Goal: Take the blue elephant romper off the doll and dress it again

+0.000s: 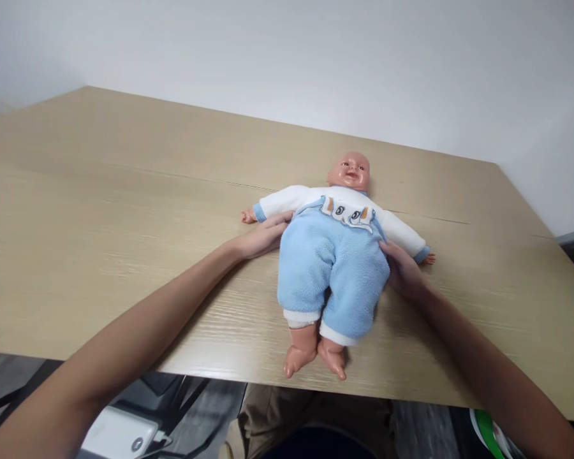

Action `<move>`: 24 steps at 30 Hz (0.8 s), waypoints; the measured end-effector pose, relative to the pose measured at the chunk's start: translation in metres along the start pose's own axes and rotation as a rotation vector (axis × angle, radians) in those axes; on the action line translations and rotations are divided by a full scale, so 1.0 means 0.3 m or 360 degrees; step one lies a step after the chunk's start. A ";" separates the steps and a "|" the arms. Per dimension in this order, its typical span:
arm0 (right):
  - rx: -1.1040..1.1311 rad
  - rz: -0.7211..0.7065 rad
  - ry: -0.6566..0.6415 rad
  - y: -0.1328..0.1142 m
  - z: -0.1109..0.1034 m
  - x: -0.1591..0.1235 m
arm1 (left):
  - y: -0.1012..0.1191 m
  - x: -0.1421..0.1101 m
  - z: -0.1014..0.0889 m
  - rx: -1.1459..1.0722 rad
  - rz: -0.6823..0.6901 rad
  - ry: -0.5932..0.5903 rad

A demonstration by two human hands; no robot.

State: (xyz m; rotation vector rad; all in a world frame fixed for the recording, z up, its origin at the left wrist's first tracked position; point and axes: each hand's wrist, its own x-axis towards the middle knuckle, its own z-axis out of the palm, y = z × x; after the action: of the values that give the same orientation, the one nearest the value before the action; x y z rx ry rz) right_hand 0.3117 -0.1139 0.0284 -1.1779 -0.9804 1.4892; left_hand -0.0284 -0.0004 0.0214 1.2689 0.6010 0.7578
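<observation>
A baby doll (335, 255) lies on its back on the wooden table (124, 223), head away from me and bare feet toward the near edge. It wears a white long-sleeved top and fluffy blue trousers with an animal face on the bib. My left hand (268, 234) holds the doll's side at the waist, just below its outstretched sleeve; the fingertips lie against the cloth. On the opposite side my right hand (404, 269) grips the waist, with some fingers hidden behind the blue cloth. Both of the doll's arms are spread outward.
A pale wall (287, 64) stands behind the table. Beneath the near edge are my legs in brown trousers (277, 414), a white device (119, 433) with a plugged-in cable at lower left, and a green and white object (485, 430) at lower right.
</observation>
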 end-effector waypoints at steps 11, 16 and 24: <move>0.0219 0.0006 0.0176 0.001 0.057 -0.002 | -0.033 -0.002 0.088 -0.0156 -0.0094 0.0188; 0.0167 -0.0015 0.0060 -0.012 0.059 -0.002 | 0.011 0.000 0.027 0.0472 0.0084 0.0133; -0.0647 -0.0216 -0.0312 -0.062 -0.119 0.009 | 0.057 -0.016 -0.064 0.1190 0.0217 -0.0141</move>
State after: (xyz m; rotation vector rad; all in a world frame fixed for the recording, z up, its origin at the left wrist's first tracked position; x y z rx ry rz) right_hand 0.3503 -0.1063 0.0382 -1.2311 -1.5197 1.3514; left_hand -0.0489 0.0097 0.0342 2.0356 0.7638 0.5964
